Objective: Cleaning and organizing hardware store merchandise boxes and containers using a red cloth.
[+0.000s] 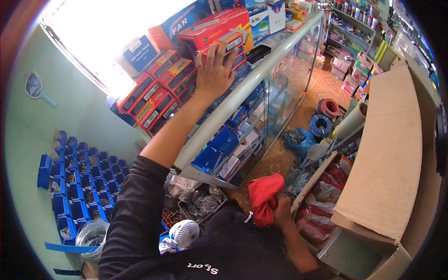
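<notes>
My left hand (pixel 216 71) lies against a small stack of red and black cartons (pixel 238 57), its fingers spread over the face of the top one. Behind that stack stands a larger red carton (pixel 217 29) on top of the glass display case (pixel 241 94). A crumpled red cloth (pixel 263 199) is bunched in my right hand (pixel 282 211), low in front of my body. More red and black cartons (pixel 154 103) are piled to the left of my left hand, beside a white and blue box (pixel 140 54).
Blue parts bins (pixel 75 189) line the left wall above a wire coil (pixel 92 238). A small white fan (pixel 184 233) stands near my body. At right is an open cardboard box (pixel 381 150) beside red-and-white packets (pixel 316 217). Hose or cable rolls (pixel 320 126) sit on the tiled floor.
</notes>
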The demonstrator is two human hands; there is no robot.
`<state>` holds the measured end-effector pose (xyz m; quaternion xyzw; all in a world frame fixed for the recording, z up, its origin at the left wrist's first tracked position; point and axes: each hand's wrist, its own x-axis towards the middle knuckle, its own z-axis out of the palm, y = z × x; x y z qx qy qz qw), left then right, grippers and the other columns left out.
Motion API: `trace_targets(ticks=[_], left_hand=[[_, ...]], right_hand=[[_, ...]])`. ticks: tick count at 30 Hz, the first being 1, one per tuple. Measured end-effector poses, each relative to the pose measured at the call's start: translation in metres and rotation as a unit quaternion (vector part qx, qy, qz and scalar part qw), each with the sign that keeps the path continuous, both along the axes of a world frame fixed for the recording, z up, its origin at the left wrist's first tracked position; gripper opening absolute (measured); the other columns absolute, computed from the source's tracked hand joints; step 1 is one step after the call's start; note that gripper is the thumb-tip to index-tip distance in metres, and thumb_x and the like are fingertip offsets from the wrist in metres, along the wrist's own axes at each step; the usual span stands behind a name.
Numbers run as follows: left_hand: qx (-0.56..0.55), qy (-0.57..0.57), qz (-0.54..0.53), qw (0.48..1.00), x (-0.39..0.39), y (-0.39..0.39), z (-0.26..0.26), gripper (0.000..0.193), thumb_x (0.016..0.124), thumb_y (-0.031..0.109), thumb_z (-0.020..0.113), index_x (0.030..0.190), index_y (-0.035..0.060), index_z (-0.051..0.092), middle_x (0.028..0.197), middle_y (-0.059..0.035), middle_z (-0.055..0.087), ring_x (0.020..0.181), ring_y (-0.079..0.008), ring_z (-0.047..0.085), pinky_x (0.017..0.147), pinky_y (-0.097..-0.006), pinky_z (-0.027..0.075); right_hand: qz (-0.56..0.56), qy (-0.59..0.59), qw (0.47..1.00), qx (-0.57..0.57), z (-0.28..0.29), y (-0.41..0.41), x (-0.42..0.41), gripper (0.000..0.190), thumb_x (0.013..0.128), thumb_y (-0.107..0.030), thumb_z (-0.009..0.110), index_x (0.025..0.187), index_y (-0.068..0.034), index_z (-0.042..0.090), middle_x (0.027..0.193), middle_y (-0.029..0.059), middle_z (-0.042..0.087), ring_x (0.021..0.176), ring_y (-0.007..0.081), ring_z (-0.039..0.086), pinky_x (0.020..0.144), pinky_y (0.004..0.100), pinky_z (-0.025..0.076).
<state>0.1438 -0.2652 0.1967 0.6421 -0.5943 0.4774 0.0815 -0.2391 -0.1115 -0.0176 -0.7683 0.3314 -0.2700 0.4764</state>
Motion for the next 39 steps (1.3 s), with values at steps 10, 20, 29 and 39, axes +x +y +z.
trace_targets(ticks=[10,20,29,39], left_hand=[[-0.011,0.179,0.132,0.975,0.08,0.144,0.102,0.041,0.093,0.035,0.069,0.126,0.0117,0.064,0.131,-0.0202,0.06,0.125,-0.0401,0.054,0.105,-0.0505,0.044],[0.01,0.126,0.253,0.959,0.097,0.223,0.042,0.059,0.095,0.037,0.067,0.149,0.02,0.052,0.136,-0.0185,0.058,0.127,-0.0383,0.053,0.102,-0.057,0.043],[-0.063,0.186,0.157,0.968,0.086,0.239,0.046,0.056,0.086,0.023,0.08,0.138,0.016,0.062,0.122,-0.0119,0.059,0.115,-0.0311,0.059,0.097,-0.0473,0.047],[-0.206,0.668,-0.233,0.676,-0.075,0.265,0.035,0.076,0.066,0.015,0.096,0.13,0.003,0.058,0.113,-0.0065,0.069,0.105,-0.0147,0.066,0.089,-0.0346,0.057]], right_hand=[[-0.003,0.0,0.999,0.034,0.008,-0.003,0.001,0.046,0.086,-0.034,0.075,0.117,-0.001,0.063,0.101,0.0241,0.07,0.095,0.0446,0.069,0.08,0.0479,0.053],[-0.041,-0.038,0.998,-0.011,-0.005,-0.014,0.009,0.04,0.083,-0.022,0.075,0.116,0.001,0.066,0.094,0.0233,0.071,0.092,0.0361,0.072,0.08,0.043,0.053],[0.02,-0.061,0.997,0.033,0.014,-0.021,0.021,0.044,0.086,-0.022,0.075,0.123,-0.001,0.063,0.107,0.0228,0.07,0.103,0.0398,0.069,0.089,0.0444,0.052],[-0.036,-0.146,0.987,-0.059,0.052,-0.051,0.062,0.043,0.102,-0.014,0.058,0.142,0.0,0.053,0.136,0.0143,0.061,0.122,0.0217,0.06,0.104,0.0363,0.047]])
